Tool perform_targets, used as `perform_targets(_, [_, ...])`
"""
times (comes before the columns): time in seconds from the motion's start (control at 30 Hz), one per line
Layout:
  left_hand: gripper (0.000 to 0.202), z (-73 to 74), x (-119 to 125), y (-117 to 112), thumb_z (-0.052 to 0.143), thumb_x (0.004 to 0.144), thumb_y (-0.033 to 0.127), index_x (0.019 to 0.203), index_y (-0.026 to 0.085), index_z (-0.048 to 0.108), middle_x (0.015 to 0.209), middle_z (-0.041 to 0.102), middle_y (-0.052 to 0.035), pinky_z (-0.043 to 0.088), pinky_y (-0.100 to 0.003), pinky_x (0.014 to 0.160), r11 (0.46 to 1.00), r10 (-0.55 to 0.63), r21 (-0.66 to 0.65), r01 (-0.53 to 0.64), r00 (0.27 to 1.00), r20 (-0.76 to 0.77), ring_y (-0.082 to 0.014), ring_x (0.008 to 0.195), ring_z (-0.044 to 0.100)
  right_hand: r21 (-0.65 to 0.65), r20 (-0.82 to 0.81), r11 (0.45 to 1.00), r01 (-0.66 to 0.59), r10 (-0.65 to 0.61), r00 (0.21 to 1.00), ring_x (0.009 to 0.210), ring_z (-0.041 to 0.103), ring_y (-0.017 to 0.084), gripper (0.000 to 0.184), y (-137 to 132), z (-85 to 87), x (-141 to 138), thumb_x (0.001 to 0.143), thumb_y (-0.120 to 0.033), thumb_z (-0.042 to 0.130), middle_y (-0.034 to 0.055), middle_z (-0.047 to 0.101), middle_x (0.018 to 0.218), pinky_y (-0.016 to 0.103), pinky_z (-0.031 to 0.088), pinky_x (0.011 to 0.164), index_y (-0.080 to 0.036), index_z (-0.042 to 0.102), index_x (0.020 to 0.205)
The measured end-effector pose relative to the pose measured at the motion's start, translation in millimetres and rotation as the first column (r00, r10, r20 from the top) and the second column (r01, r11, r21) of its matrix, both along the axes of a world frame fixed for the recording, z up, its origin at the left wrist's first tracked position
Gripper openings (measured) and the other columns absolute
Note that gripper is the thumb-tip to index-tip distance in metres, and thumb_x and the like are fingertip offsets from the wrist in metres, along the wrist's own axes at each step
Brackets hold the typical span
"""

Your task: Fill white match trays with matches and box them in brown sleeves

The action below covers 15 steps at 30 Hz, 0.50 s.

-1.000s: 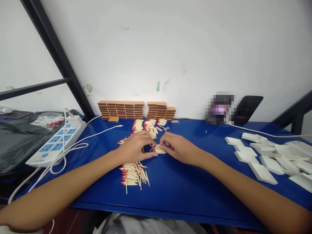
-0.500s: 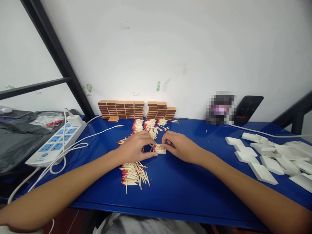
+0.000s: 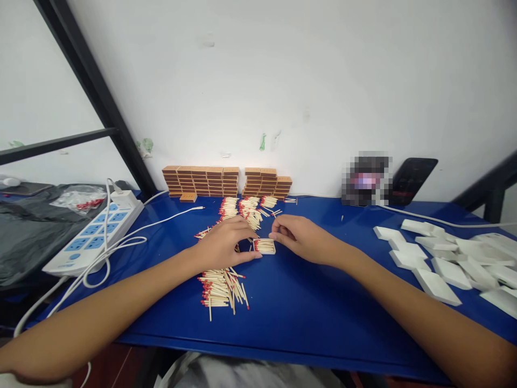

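A small white matchbox tray (image 3: 270, 253) with red-tipped matches (image 3: 264, 245) in it lies on the blue table. My left hand (image 3: 226, 241) curves round its left end, thumb on the near side and fingertips on the far side. At the tray's right end is my right hand (image 3: 305, 237), thumb and forefinger pinched together; anything between them is too small to make out. Loose matches (image 3: 218, 290) lie in a heap below my left wrist. Behind my left hand, more piles of matches (image 3: 249, 210) spread towards the wall.
Stacked brown matchboxes (image 3: 202, 182) line the wall, with one matchbox (image 3: 188, 198) in front. Several white trays (image 3: 436, 283) lie scattered at the right. A power strip (image 3: 92, 231) and white cable (image 3: 161, 218) occupy the left. A dark phone (image 3: 414, 180) leans at the back right.
My right hand has shifted slightly up and right, and its fingertips have drawn back from over the tray to its right end. My left hand and the tray stay in place.
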<state>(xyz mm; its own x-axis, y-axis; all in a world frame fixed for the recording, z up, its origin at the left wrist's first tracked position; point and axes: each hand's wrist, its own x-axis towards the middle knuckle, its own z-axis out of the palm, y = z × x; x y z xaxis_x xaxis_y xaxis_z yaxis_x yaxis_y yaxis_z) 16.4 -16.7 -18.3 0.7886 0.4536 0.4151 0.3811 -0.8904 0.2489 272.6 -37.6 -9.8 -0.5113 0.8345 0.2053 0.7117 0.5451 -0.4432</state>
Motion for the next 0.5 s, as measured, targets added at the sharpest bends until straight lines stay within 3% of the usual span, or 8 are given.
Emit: perform_targets(0.5, [0.037,0.3,0.1,-0.4,0.070,0.091,0.050,0.110,0.018,0.073,0.100,0.071,-0.0091,0.051,-0.040,0.091,1.000,0.007,-0.005,-0.007,1.000,-0.022,-0.0246,0.099,0.063,-0.020,0.009,1.000,-0.024,0.024,1.000,0.071,0.052,0.015,0.017,1.0,-2.6,-2.5,0.099,-0.030,0.057,0.0013,0.061,0.080,0.027,0.036,0.065,-0.020,0.060,0.086])
